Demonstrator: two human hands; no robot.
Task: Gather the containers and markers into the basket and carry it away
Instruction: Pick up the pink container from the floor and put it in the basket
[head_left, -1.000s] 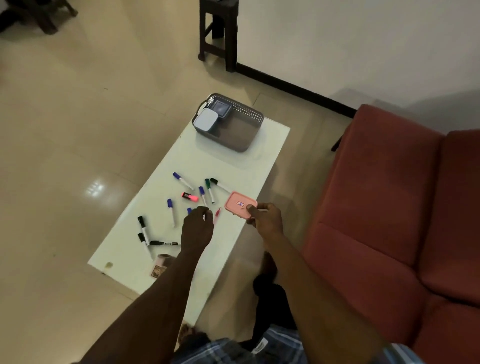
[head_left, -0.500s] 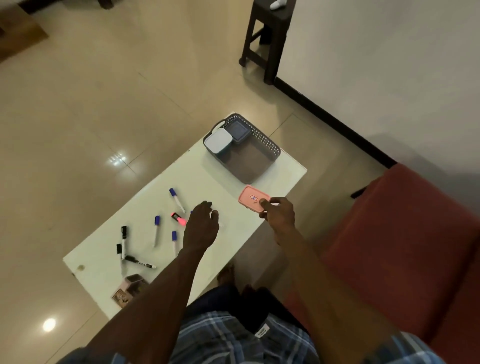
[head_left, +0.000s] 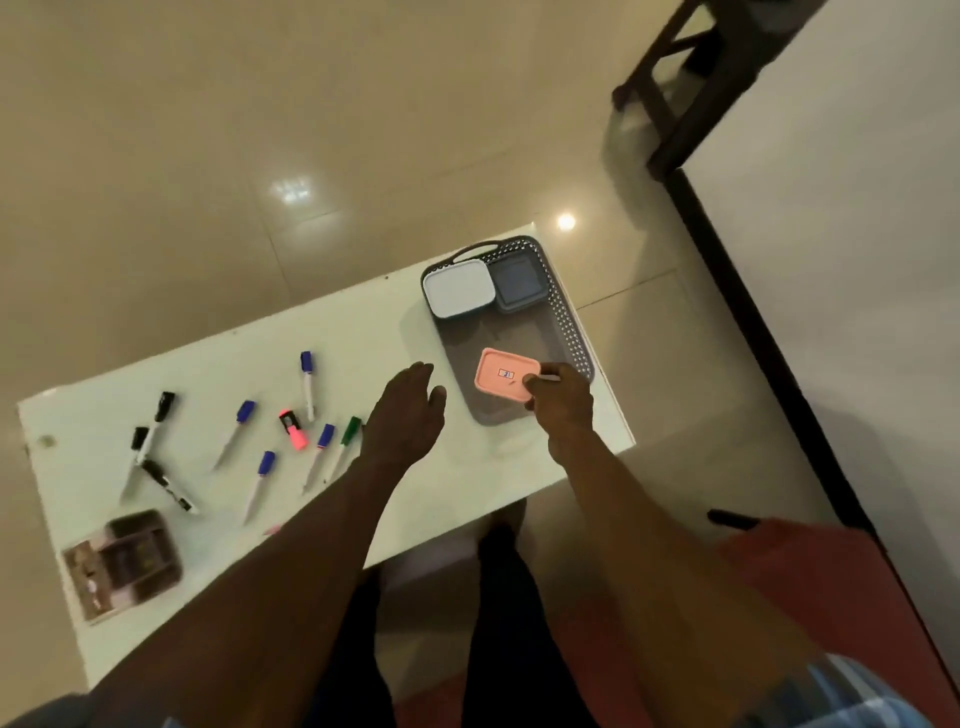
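Note:
A grey perforated basket stands at the right end of the white table. Inside it, at the far end, lie a white container and a dark grey container side by side. My right hand grips a pink container by its near corner and holds it over the basket's near half. My left hand hovers flat over the table just left of the basket, fingers apart, holding nothing. Several markers lie scattered to its left, among them a green-capped marker and a pink highlighter.
A small brown box sits on the table's near left corner. A red sofa is at my right. A dark wooden stool stands by the white wall at the far right. Tiled floor surrounds the table.
My right hand has carried the pink container from the table's edge to above the basket. My left hand has moved right, away from the markers. My view has swung more overhead.

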